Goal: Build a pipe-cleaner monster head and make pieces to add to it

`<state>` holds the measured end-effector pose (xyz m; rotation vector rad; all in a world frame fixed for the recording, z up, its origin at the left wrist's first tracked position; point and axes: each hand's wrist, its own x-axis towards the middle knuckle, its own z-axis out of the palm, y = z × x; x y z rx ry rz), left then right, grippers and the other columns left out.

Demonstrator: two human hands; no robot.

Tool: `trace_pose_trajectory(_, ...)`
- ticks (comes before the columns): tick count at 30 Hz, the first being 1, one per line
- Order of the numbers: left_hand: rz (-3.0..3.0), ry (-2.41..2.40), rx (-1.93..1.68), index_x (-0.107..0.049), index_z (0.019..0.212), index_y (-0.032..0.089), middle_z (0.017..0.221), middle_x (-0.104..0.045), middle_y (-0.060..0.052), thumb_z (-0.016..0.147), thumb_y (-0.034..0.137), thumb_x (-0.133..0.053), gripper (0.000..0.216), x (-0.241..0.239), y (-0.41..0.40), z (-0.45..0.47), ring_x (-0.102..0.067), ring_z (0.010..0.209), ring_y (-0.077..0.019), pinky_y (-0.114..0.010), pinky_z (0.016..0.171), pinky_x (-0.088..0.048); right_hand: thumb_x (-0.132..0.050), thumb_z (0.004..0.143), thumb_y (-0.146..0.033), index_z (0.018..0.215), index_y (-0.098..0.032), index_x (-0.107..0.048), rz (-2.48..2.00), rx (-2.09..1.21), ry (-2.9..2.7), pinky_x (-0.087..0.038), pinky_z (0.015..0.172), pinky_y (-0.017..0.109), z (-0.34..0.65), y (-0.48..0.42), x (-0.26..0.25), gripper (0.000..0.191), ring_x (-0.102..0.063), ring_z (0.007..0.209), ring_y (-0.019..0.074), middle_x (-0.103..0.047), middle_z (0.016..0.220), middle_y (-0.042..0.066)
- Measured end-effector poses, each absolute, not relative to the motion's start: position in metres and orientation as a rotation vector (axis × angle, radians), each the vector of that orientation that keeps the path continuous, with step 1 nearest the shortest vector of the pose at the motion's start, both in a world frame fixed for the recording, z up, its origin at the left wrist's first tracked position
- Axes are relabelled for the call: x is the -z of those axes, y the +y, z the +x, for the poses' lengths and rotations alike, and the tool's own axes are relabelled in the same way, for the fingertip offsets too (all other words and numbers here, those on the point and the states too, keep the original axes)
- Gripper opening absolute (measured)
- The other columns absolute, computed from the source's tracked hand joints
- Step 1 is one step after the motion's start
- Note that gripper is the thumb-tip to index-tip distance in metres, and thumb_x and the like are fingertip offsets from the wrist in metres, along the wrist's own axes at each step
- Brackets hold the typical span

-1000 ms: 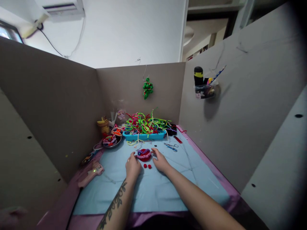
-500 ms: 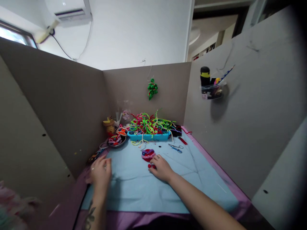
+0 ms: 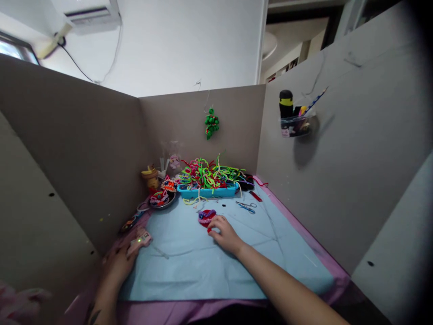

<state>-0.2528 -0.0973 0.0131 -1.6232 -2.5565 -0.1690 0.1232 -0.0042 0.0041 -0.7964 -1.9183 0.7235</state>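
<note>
My right hand [image 3: 225,233] rests on the light blue mat [image 3: 216,266], fingers curled over small red pieces beside a red and purple pipe-cleaner piece [image 3: 205,216]. What the fingers pinch is hidden. My left hand [image 3: 118,266] lies at the mat's left edge, wrapped round the handle of a pink glue gun [image 3: 139,239] with a green light. A blue tray [image 3: 206,191] heaped with coloured pipe cleaners stands behind.
Small scissors [image 3: 246,206] and a red strip [image 3: 255,196] lie right of the tray. A dark dish of crafted pieces [image 3: 160,198] and a yellow figure [image 3: 149,176] sit at the back left. Grey cardboard walls enclose three sides. A green ornament [image 3: 211,124] hangs on the back wall.
My left hand left the red piece, swung left and back towards me, and closed on the glue gun. My right hand slid onto the small red pieces.
</note>
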Motion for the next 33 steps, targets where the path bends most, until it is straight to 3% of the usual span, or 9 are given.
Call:
trace_pose_trajectory(3,-1.592,-2.526,0.169,-0.057,0.129,0.011,0.120,-0.064,-0.023,0.091,0.043,-0.038,0.053,-0.013,-0.097,-0.247,-0.057,0.114,-0.0370,-0.046,0.093,-0.041,-0.074,0.072,-0.031,0.075,-0.020,-0.066,-0.627,-1.340,-1.431,-0.042,0.061,0.027,0.133,0.000,-0.005,0.014,-0.050,0.071,0.0152,-0.055,0.077,0.001)
trace_pose_trajectory(6,-1.578,-2.483,0.164,-0.053,0.132,0.007,0.121,-0.061,-0.027,0.091,0.042,-0.039,0.056,-0.017,-0.096,-0.240,-0.056,0.113,-0.0386,-0.046,0.090,-0.041,-0.072,0.073,-0.048,0.074,-0.019,-0.061,-0.571,-1.566,-1.273,-0.026,0.043,0.020,0.145,0.005,-0.006,0.031,-0.034,0.050,0.0086,-0.044,0.061,-0.004)
trace_pose_trajectory(9,-1.592,-2.488,0.087,-0.054,0.131,0.006,0.118,-0.061,-0.028,0.091,0.040,-0.036,0.055,-0.024,-0.092,-0.232,-0.056,0.111,-0.0404,-0.046,0.090,-0.039,-0.074,0.069,-0.051,0.072,-0.019,-0.056,-0.512,-1.708,-1.144,-0.018,0.040,0.018,0.155,0.007,-0.008,0.037,-0.031,0.049,0.0069,-0.044,0.064,-0.003)
trace_pose_trajectory(16,-1.573,-2.604,0.124,-0.058,0.127,0.008,0.120,-0.059,-0.028,0.086,0.050,-0.034,0.064,-0.039,-0.086,-0.229,-0.055,0.111,-0.0437,-0.048,0.089,-0.040,-0.082,0.063,-0.038,0.074,-0.019,-0.058,-0.429,-1.833,-0.914,-0.020,0.039,0.015,0.161,0.013,-0.006,0.033,-0.035,0.050,0.0062,-0.052,0.069,-0.001)
trace_pose_trajectory(20,-1.604,-2.611,0.565,-0.067,0.104,0.005,0.100,-0.067,-0.027,0.081,0.051,-0.035,0.061,-0.046,-0.083,-0.235,-0.060,0.101,-0.0434,-0.048,0.084,-0.044,-0.082,0.064,-0.035,0.074,-0.018,-0.059,-0.439,-1.850,-0.856,-0.023,0.038,0.013,0.161,0.016,-0.003,0.030,-0.038,0.049,0.0053,-0.055,0.068,-0.001)
trace_pose_trajectory(23,-1.772,-2.588,1.065,-0.066,0.089,0.015,0.085,-0.069,-0.015,0.081,0.059,-0.034,0.055,-0.051,-0.082,-0.221,-0.064,0.086,-0.0314,-0.037,0.072,-0.048,-0.083,0.065,-0.034,0.076,-0.018,-0.059,-0.479,-1.853,-0.833,-0.025,0.038,0.012,0.160,0.017,0.000,0.031,-0.043,0.049,0.0047,-0.057,0.067,-0.001)
trace_pose_trajectory(26,-1.834,-2.559,1.935,-0.063,0.092,0.016,0.079,-0.064,-0.006,0.070,0.076,-0.045,0.067,-0.049,-0.081,-0.179,-0.057,0.062,-0.0191,-0.027,0.050,-0.042,-0.084,0.063,-0.034,0.080,-0.018,-0.060,-0.532,-1.842,-0.817,-0.030,0.040,0.011,0.160,0.018,0.002,0.033,-0.050,0.052,0.0053,-0.061,0.068,-0.001)
trace_pose_trajectory(29,-1.824,-2.370,2.790,-0.062,0.100,0.015,0.084,-0.060,-0.003,0.056,0.079,-0.062,0.078,-0.039,-0.077,-0.126,-0.046,0.054,-0.0096,-0.020,0.041,-0.031,-0.084,0.063,-0.035,0.080,-0.018,-0.061,-0.565,-1.817,-0.826,-0.034,0.042,0.012,0.159,0.018,0.003,0.034,-0.054,0.053,0.0062,-0.063,0.068,0.000)
trace_pose_trajectory(33,-2.041,-2.263,3.133,-0.058,0.112,0.012,0.075,-0.051,0.001,0.057,0.075,-0.068,0.084,-0.014,-0.071,-0.076,-0.040,0.052,-0.0079,-0.019,0.038,-0.029,-0.085,0.060,-0.035,0.079,-0.017,-0.062,-0.582,-1.762,-0.873,-0.038,0.045,0.017,0.155,0.016,0.001,0.035,-0.055,0.053,0.0085,-0.064,0.066,0.001)
